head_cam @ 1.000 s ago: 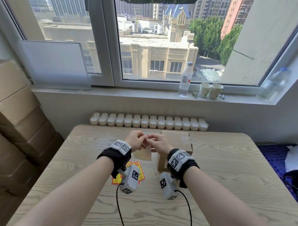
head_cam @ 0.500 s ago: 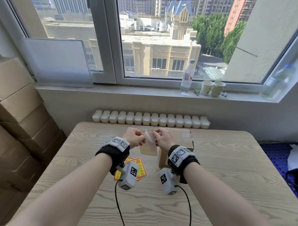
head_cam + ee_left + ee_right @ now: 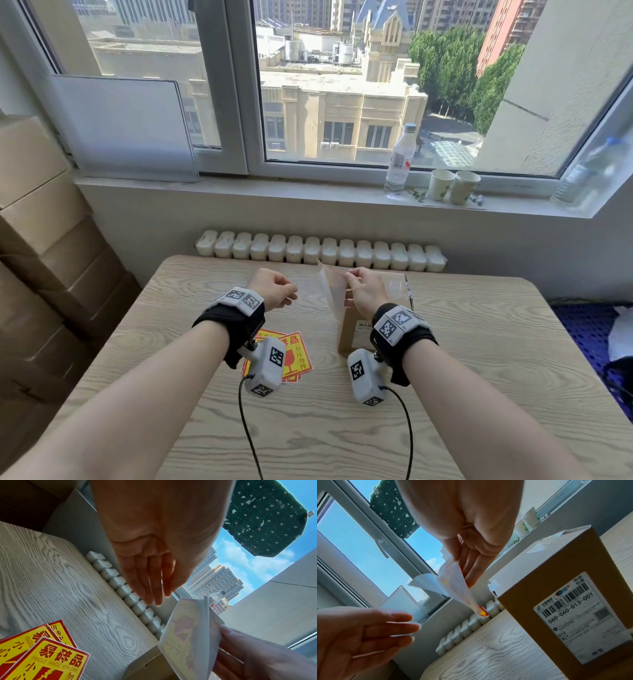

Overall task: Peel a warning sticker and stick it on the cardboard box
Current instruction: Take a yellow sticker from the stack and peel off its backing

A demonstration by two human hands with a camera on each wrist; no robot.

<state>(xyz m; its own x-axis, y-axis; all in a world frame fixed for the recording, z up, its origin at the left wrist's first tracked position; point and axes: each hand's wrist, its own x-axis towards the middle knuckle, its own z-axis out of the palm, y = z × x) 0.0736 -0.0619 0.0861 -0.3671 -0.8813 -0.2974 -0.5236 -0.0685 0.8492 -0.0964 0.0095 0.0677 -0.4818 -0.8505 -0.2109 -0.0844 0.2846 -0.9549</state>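
My right hand (image 3: 352, 277) pinches a warning sticker (image 3: 329, 291) by its top edge and holds it upright above the table, its pale back toward me. In the right wrist view the sticker (image 3: 452, 585) splits into two layers at one corner, with red and yellow print at its lower tip. My left hand (image 3: 291, 296) hangs a little to the left of it, fingers relaxed and holding nothing. The brown cardboard box (image 3: 356, 329) stands on the table just behind and right of the sticker, a white shipping label (image 3: 576, 616) on its near face.
A small stack of yellow and red fragile stickers (image 3: 298, 353) lies on the wooden table (image 3: 479, 359) under my left wrist. A white ribbed radiator (image 3: 322, 250) runs along the far edge. Cardboard boxes (image 3: 41, 257) are piled at left. A bottle (image 3: 399, 161) and paper cups (image 3: 452, 185) stand on the sill.
Both hands were pinching the sticker together; now my left hand has let go and moved left. The sticker stays in my right hand, its layers parted at a corner.
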